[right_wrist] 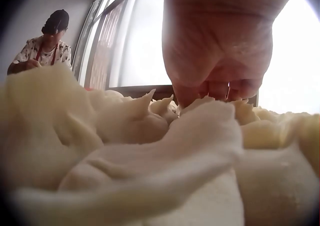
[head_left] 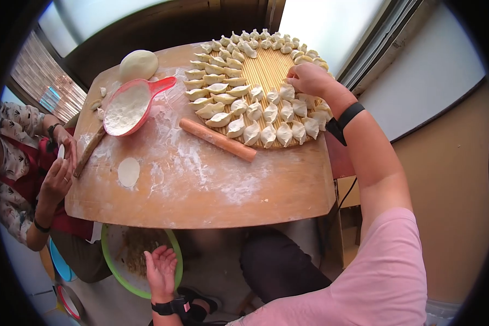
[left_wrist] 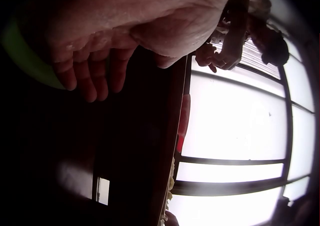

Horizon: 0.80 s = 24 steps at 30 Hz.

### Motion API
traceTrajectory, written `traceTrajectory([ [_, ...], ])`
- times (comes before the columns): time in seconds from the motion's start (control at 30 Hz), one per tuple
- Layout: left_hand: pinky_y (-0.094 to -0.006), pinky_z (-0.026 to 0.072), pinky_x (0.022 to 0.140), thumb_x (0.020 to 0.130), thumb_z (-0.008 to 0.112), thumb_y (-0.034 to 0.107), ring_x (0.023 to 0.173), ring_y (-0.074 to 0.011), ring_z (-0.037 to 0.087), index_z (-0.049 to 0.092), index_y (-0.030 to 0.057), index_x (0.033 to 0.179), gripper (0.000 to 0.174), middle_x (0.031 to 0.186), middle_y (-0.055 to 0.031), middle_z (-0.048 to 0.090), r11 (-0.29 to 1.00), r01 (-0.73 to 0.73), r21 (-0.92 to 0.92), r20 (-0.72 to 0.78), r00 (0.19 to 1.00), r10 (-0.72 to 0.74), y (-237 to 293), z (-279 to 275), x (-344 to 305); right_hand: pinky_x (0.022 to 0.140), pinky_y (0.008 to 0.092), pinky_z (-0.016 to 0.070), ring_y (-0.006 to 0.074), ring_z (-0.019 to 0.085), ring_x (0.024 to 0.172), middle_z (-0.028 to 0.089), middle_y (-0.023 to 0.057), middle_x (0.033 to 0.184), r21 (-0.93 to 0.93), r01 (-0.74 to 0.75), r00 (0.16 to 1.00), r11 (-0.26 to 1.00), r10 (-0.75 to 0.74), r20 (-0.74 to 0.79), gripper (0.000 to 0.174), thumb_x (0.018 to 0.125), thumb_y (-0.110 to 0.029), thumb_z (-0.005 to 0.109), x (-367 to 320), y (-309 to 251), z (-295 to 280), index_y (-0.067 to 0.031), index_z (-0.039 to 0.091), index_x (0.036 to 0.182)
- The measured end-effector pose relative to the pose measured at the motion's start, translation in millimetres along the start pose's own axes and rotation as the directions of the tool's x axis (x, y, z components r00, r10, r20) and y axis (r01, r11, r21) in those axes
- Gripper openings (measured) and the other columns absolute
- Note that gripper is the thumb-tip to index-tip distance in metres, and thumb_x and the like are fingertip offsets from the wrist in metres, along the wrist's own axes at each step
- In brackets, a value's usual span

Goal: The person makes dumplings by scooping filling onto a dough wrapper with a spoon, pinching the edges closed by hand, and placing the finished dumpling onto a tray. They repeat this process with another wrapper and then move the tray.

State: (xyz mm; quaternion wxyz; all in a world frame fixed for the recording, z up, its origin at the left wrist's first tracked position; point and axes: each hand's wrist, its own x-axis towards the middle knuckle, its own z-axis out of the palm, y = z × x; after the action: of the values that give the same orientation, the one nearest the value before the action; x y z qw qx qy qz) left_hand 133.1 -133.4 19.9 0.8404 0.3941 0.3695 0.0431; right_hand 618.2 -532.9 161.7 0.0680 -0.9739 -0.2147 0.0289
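My right hand [head_left: 312,81] reaches over a round slatted mat [head_left: 266,65], its fingers pinching the top of a white dumpling [head_left: 287,91] at the end of an inner row. In the right wrist view, large pleated dumplings [right_wrist: 200,141] fill the foreground and hide the fingertips of that hand [right_wrist: 220,55]. Low in front of the table, my left hand [head_left: 162,269] is held palm up with relaxed fingers and nothing in it. It overlaps the edge of a green-rimmed basin [head_left: 111,261] of filling. The left wrist view shows those fingers [left_wrist: 92,78] hanging loose.
On the floured table [head_left: 201,201] lie a rolling pin [head_left: 217,140], a flat wrapper [head_left: 129,172], a red sieve of flour [head_left: 127,108], a dough lump [head_left: 138,66] and a wooden stick [head_left: 89,151]. Another person's hands [head_left: 57,174] hold a wrapper at the left.
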Motion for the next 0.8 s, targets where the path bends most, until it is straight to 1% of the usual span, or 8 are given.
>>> traceTrajectory([
  [0.2,-0.033,0.0536,0.082,0.104,0.042,0.057,0.092,-0.0213,0.065,0.061,0.0042,0.115,0.057,0.102,-0.0105,0.067,1.0,0.004,-0.016,0.026,1.0,-0.003,0,-2,-1,0.092,0.0422,0.0509,0.0334,0.067,0.102,0.072,0.0178,0.103,0.011,0.01,0.999,1.0,-0.009,-0.044,0.028,0.093,-0.027,0.064,-10,-2,-2,-0.0079,0.074,0.111],
  [0.3,-0.0333,0.0528,0.085,0.104,0.039,0.057,0.095,-0.0216,0.064,0.061,0.0038,0.117,0.059,0.105,-0.011,0.067,0.999,-0.01,-0.046,0.053,0.999,0.012,3,-8,-6,0.099,0.0445,0.0461,0.0345,0.063,0.112,0.07,0.0162,0.114,-0.154,0.125,0.956,0.98,-0.161,-0.245,0.033,0.093,-0.026,0.063,-21,-10,-7,-0.0049,0.07,0.118],
  [0.37,-0.033,0.0522,0.086,0.105,0.038,0.057,0.096,-0.0215,0.064,0.06,0.0036,0.117,0.059,0.105,-0.0108,0.067,0.999,-0.031,-0.036,0.057,0.998,0.033,5,-9,-8,0.099,0.045,0.0458,0.0347,0.062,0.112,0.069,0.0179,0.115,-0.12,0.171,0.929,0.978,-0.2,-0.31,0.032,0.093,-0.023,0.063,-35,-27,-15,-0.0026,0.07,0.117],
  [0.43,-0.0335,0.0512,0.088,0.105,0.038,0.055,0.098,-0.0209,0.063,0.06,0.0032,0.118,0.058,0.107,-0.0102,0.066,0.998,-0.051,-0.036,0.073,0.996,0.053,9,-8,-15,0.096,0.0434,0.0469,0.035,0.063,0.109,0.07,0.0181,0.112,0.0,0.236,0.944,0.972,-0.229,-0.238,0.031,0.094,-0.022,0.062,-64,-68,-29,-0.0022,0.07,0.116],
  [0.53,-0.0341,0.0496,0.092,0.106,0.038,0.052,0.101,-0.0202,0.062,0.06,0.0027,0.119,0.056,0.108,-0.0096,0.065,0.998,-0.062,-0.025,0.076,0.995,0.063,12,-9,-23,0.089,0.0427,0.0496,0.0358,0.064,0.099,0.07,0.0173,0.104,0.096,0.4,0.914,0.912,-0.389,-0.114,0.027,0.088,-0.015,0.069,-112,-141,-28,-0.001,0.071,0.111],
  [0.67,-0.0345,0.0484,0.093,0.107,0.038,0.05,0.101,-0.0198,0.061,0.06,0.0022,0.118,0.054,0.108,-0.0094,0.065,0.996,-0.09,-0.02,0.136,0.986,0.092,9,-12,-34,0.094,0.0419,0.0494,0.0353,0.063,0.105,0.069,0.0165,0.107,0.253,0.629,0.74,0.735,-0.666,0.096,0.027,0.089,-0.018,0.07,-144,-221,7,-0.0024,0.069,0.111],
  [0.77,-0.0342,0.0484,0.094,0.108,0.038,0.046,0.102,-0.0193,0.062,0.061,0.0026,0.119,0.05,0.108,-0.009,0.065,0.996,-0.091,-0.016,0.158,0.983,0.092,12,-11,-47,0.099,0.0416,0.0487,0.0334,0.059,0.116,0.064,0.0148,0.124,0.267,0.699,0.62,0.663,-0.749,0.236,0.034,0.091,-0.021,0.067,-144,-277,41,-0.0051,0.066,0.121],
  [0.8,-0.0341,0.0486,0.094,0.108,0.039,0.045,0.102,-0.0191,0.062,0.061,0.0027,0.119,0.049,0.108,-0.0088,0.066,0.996,-0.087,-0.014,0.159,0.983,0.088,13,-12,-50,0.098,0.0425,0.0491,0.0351,0.059,0.114,0.063,0.0166,0.121,0.247,0.755,0.582,0.608,-0.794,0.177,0.036,0.088,-0.02,0.068,-146,-294,52,-0.0055,0.065,0.121],
])
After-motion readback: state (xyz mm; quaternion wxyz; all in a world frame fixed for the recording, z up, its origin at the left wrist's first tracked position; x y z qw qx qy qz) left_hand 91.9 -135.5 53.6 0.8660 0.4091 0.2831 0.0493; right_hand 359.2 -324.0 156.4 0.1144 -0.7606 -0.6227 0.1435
